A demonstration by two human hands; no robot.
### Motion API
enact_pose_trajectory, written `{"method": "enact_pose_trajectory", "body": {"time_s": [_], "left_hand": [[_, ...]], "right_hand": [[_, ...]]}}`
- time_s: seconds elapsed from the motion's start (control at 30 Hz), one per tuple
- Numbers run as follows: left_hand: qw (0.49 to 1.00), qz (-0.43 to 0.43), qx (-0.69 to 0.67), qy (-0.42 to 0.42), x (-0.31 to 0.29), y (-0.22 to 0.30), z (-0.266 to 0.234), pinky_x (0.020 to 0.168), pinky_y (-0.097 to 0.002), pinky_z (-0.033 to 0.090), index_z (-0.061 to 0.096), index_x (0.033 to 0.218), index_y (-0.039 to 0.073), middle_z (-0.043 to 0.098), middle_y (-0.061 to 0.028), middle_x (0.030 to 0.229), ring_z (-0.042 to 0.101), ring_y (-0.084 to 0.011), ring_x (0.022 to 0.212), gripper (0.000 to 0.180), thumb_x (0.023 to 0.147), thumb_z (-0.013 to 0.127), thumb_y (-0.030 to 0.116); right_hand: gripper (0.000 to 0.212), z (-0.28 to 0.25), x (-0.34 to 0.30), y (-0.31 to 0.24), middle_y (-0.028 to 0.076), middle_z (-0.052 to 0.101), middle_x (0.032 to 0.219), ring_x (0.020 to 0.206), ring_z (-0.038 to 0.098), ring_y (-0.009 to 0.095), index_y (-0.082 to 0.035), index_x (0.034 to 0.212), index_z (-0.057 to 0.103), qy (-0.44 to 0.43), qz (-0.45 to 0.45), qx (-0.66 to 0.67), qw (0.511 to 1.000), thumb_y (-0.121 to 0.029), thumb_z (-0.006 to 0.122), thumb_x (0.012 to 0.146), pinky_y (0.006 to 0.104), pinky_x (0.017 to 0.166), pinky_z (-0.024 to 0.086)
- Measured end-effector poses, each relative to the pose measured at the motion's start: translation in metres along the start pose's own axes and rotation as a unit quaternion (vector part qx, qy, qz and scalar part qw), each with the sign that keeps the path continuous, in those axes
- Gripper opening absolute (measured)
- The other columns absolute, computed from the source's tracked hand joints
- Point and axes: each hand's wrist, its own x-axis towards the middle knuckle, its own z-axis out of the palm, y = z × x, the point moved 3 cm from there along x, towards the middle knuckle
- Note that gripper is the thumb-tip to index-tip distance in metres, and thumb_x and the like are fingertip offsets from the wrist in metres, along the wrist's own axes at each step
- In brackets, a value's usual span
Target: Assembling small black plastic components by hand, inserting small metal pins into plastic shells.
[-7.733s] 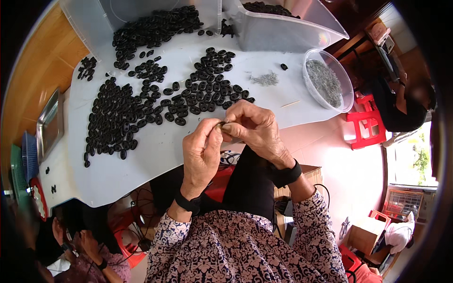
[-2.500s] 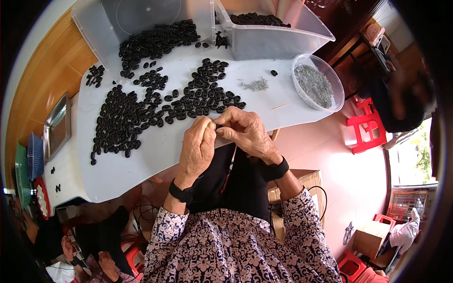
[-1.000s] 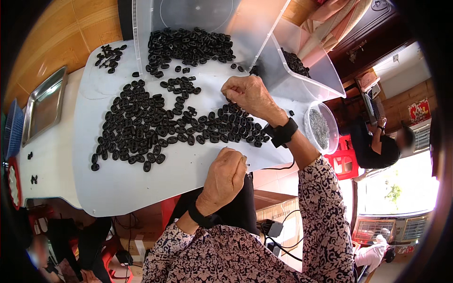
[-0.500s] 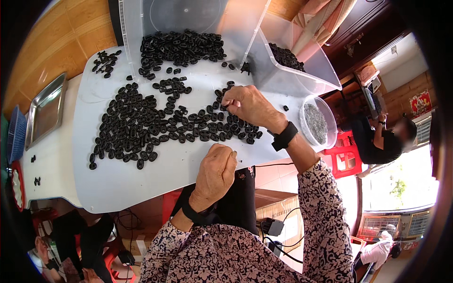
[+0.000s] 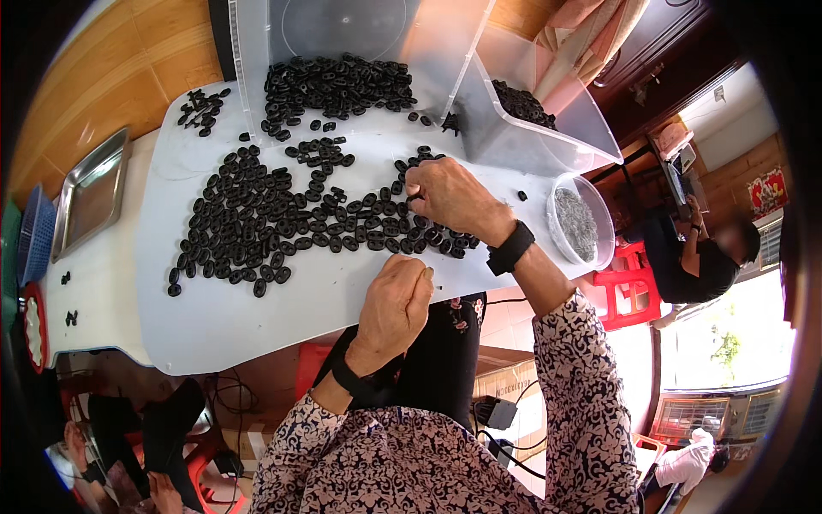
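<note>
Small black oval pieces with two holes (image 5: 248,218) lie spread in a broad patch on the pale table (image 5: 257,330). Over the right end of that patch, my right hand (image 5: 462,201) pinches a black oval piece (image 5: 416,198) between thumb and fingertips. My left hand (image 5: 394,308) is curled into a fist near the table's front edge, thumb pressed against the fingers. Whatever it may hold is hidden inside. To the right of my right hand stands a round clear tub (image 5: 605,244) filled with fine silvery bits of metal.
A clear bin on its side (image 5: 342,21) spills more black pieces at the back. Beside it is another clear bin (image 5: 591,146) with black pieces. A metal tray (image 5: 90,197) and a blue basket (image 5: 36,236) are at far left. Other people sit left and right.
My right hand's fingers have drawn in, and a black oval piece now shows at their tips. My left hand stays closed in about the same place. The whole view has shifted slightly.
</note>
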Motion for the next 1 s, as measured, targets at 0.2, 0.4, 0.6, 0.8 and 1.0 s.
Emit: {"method": "enact_pose_trajectory", "body": {"time_s": [0.2, 0.4, 0.6, 0.8, 1.0], "left_hand": [[1.000, 0.002, 0.003, 0.009, -0.001, 0.002, -0.002, 0.065, -0.0434, 0.043, 0.050, 0.077, -0.004, 0.052, -0.0184, 0.071, 0.051, -0.0364, 0.073, 0.014, 0.087, 0.053, 0.004], [0.999, -0.033, -0.025, 0.008, -0.003, -0.007, -0.003, 0.061, -0.0379, 0.043, 0.052, 0.080, -0.003, 0.053, -0.0150, 0.070, 0.052, -0.0296, 0.067, 0.013, 0.089, 0.053, 0.007], [0.984, -0.118, -0.132, 0.031, -0.003, -0.015, -0.006, 0.058, -0.0234, 0.040, 0.055, 0.088, 0.000, 0.057, -0.0030, 0.071, 0.050, -0.0078, 0.063, 0.018, 0.096, 0.051, 0.015], [0.989, -0.087, -0.102, 0.068, 0.007, -0.006, -0.008, 0.061, -0.0215, 0.041, 0.054, 0.093, 0.000, 0.057, -0.0020, 0.075, 0.050, -0.0064, 0.067, 0.013, 0.096, 0.051, 0.013], [0.993, -0.083, -0.075, 0.035, 0.005, -0.006, 0.004, 0.067, -0.0214, 0.044, 0.055, 0.096, 0.000, 0.057, -0.0011, 0.081, 0.055, -0.0076, 0.074, 0.012, 0.096, 0.052, 0.012]], "right_hand": [[0.014, 0.003, 0.000, 0.000, 0.014, 0.059, 0.067, 0.062, 0.058, 0.030, 0.001, 0.075, 0.057, 0.001, -0.025, 0.033, 0.999, -0.005, 0.065, 0.065, 0.0391, 0.062, 0.048], [0.008, -0.012, -0.008, -0.009, 0.003, 0.059, 0.068, 0.062, 0.054, 0.009, 0.000, 0.080, 0.062, 0.029, 0.119, 0.215, 0.969, -0.004, 0.066, 0.074, 0.0254, 0.059, 0.045], [0.012, -0.007, -0.042, -0.016, 0.002, 0.064, 0.079, 0.067, 0.057, 0.006, 0.001, 0.097, 0.063, 0.022, 0.188, 0.496, 0.847, -0.002, 0.061, 0.086, 0.0195, 0.061, 0.049], [0.016, 0.002, -0.075, -0.032, 0.004, 0.067, 0.082, 0.076, 0.064, 0.009, 0.001, 0.105, 0.064, 0.035, 0.225, 0.568, 0.791, -0.003, 0.062, 0.090, 0.0218, 0.068, 0.053], [0.009, 0.010, -0.091, -0.034, 0.003, 0.066, 0.080, 0.073, 0.062, 0.008, 0.001, 0.099, 0.062, 0.080, 0.207, 0.610, 0.761, -0.002, 0.061, 0.091, 0.0221, 0.067, 0.051]]}}
